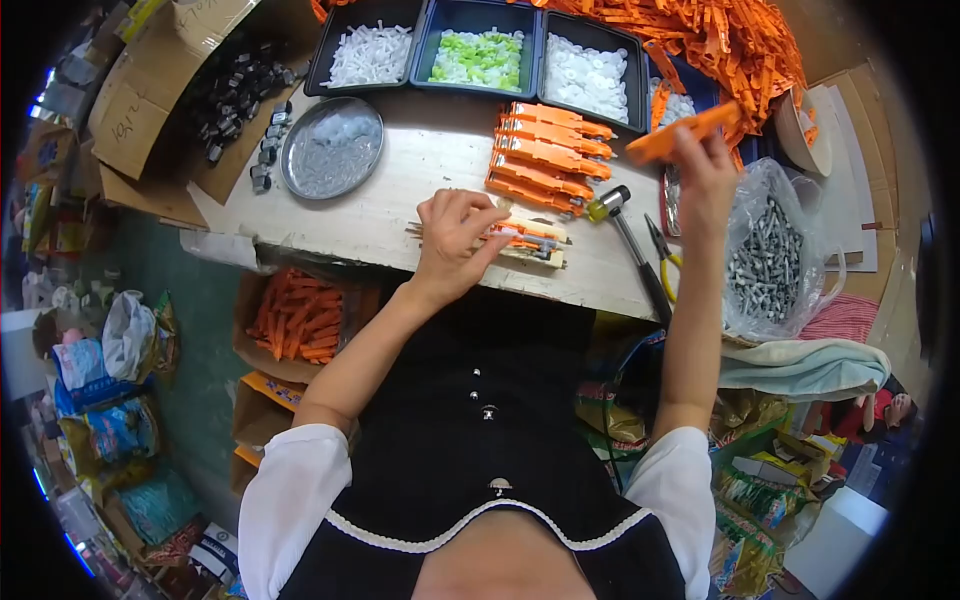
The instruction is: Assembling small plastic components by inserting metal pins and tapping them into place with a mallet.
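Observation:
My right hand point(704, 180) is raised over the right side of the workbench, its fingers closed on a long orange plastic housing point(660, 146). Low at the bench's front, my left hand point(455, 238) curls over a small cream-coloured fixture point(545, 258). Its fingers bend toward the thumb; whatever is between them is too small to make out. In the fixture lies an orange part point(520, 238) with grey metal pieces, partly covered by that hand. Just behind it, several orange assemblies point(540, 150) are stacked in a row.
A hammer point(632, 245) and yellow-handled pliers point(660, 240) lie right of the fixture. Small parts fill black bins point(416, 60) at the back; a round metal tray point(289, 150) stands left. A bag of metal parts point(765, 265) sits right, below an orange heap point(725, 40).

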The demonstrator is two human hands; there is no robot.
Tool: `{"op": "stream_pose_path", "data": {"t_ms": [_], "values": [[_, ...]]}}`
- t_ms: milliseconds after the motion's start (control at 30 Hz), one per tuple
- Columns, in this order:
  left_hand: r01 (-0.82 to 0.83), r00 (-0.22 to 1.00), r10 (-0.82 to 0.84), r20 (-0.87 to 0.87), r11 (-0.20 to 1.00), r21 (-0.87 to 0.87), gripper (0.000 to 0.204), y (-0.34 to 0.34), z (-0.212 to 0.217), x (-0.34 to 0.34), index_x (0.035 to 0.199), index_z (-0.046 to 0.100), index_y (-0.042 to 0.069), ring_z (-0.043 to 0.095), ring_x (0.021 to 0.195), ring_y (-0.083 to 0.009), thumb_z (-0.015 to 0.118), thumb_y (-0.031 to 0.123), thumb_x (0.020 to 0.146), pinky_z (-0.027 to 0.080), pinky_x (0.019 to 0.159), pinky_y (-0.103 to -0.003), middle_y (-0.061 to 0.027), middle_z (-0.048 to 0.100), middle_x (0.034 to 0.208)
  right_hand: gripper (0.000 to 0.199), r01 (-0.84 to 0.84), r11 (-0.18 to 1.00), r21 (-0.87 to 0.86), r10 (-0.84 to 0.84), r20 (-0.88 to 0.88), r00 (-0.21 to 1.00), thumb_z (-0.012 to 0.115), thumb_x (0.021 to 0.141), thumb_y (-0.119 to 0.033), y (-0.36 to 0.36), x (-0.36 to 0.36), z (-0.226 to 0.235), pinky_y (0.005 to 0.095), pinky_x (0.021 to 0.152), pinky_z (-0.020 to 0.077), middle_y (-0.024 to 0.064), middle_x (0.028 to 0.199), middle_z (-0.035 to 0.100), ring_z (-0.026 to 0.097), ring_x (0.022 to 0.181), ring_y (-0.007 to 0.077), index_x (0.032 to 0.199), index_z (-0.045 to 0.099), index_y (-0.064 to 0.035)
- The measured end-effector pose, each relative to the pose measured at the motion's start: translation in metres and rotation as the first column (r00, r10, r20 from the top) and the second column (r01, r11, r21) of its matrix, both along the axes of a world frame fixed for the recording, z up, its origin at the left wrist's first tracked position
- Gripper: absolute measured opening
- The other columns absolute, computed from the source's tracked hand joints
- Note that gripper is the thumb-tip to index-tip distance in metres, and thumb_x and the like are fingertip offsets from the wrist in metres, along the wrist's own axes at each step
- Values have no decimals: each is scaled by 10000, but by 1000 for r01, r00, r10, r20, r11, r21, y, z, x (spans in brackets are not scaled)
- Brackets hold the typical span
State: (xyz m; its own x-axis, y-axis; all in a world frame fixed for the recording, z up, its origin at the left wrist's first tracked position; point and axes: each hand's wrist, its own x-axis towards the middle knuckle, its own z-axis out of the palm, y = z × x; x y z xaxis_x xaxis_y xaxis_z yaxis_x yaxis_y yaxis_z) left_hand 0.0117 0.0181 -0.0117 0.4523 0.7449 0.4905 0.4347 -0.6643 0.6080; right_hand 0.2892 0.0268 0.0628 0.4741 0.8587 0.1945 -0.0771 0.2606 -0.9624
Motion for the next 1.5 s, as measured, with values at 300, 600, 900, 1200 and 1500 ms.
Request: {"op": "stream_pose_path", "data": {"t_ms": [300, 600, 900, 1200, 1500], "values": [[96, 995, -91, -41, 985, 142, 419, -8, 17, -10, 1071, 600, 87, 505, 908, -203, 715, 108, 668, 314, 803, -334, -29, 586, 979, 206, -383, 893, -235, 255, -436, 863, 661, 789, -120, -71, -123, -43, 248, 699, 461, 55, 842, 626, 589, 721, 122, 948, 599, -6], [138, 985, -126, -122, 986, 94, 364, 14, 19, -29, 1014, 631, 77, 508, 843, -183, 706, 96, 658, 317, 774, -319, -20, 614, 907, 130, -250, 932, -263, 218, -144, 965, 573, 862, -137, -75, -70, -46, 221, 611, 418, 56, 826, 606, 538, 670, 87, 913, 585, -18], [248, 923, -211, -323, 965, 79, 342, 23, 14, -32, 997, 617, 114, 487, 861, -174, 684, 60, 666, 316, 780, -326, 26, 608, 952, 117, -140, 917, -374, 138, -32, 990, 586, 856, -142, -96, -39, -60, 212, 618, 404, 37, 807, 600, 520, 670, 75, 871, 589, -26], [291, 892, -273, -359, 957, -2, 312, 23, 19, -30, 989, 591, 105, 484, 897, -189, 650, 41, 689, 319, 798, -343, -6, 563, 969, 122, -83, 906, -415, 187, 217, 958, 578, 862, -143, -99, -44, -68, 198, 593, 390, -5, 786, 584, 498, 657, 53, 881, 586, -23], [363, 826, -271, -494, 926, 99, 447, 23, 17, -27, 1049, 592, 163, 459, 878, -212, 566, -60, 663, 309, 774, -337, -36, 514, 906, 162, 444, 887, -125, 105, 992, 70, 589, 764, -98, -92, -34, -80, 409, 758, 352, 87, 901, 549, 497, 891, 265, 923, 569, -77]]}}
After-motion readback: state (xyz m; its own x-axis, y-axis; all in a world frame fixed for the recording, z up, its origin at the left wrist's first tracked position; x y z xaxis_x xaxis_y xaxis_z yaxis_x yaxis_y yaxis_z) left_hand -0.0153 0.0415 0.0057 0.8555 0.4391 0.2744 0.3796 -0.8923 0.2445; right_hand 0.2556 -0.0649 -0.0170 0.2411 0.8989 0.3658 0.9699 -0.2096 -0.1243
